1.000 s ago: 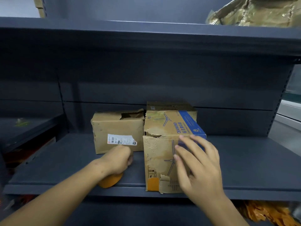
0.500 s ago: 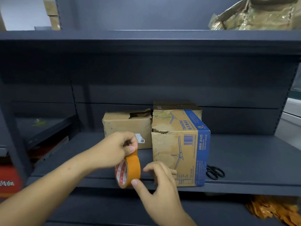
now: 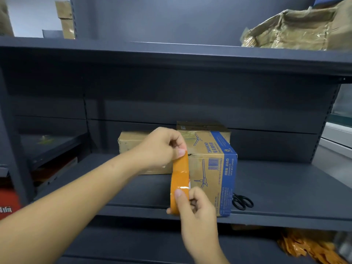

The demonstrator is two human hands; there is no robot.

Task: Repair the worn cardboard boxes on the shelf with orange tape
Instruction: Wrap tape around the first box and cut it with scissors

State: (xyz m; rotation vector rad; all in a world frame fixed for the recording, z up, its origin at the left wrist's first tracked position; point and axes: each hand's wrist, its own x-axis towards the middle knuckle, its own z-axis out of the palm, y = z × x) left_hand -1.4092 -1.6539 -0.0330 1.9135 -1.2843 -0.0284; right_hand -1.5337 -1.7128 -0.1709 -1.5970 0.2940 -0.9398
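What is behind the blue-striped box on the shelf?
A plain brown box stands behind the blue-striped box; only its top edge shows. Its front and whatever else stands back there are covered.
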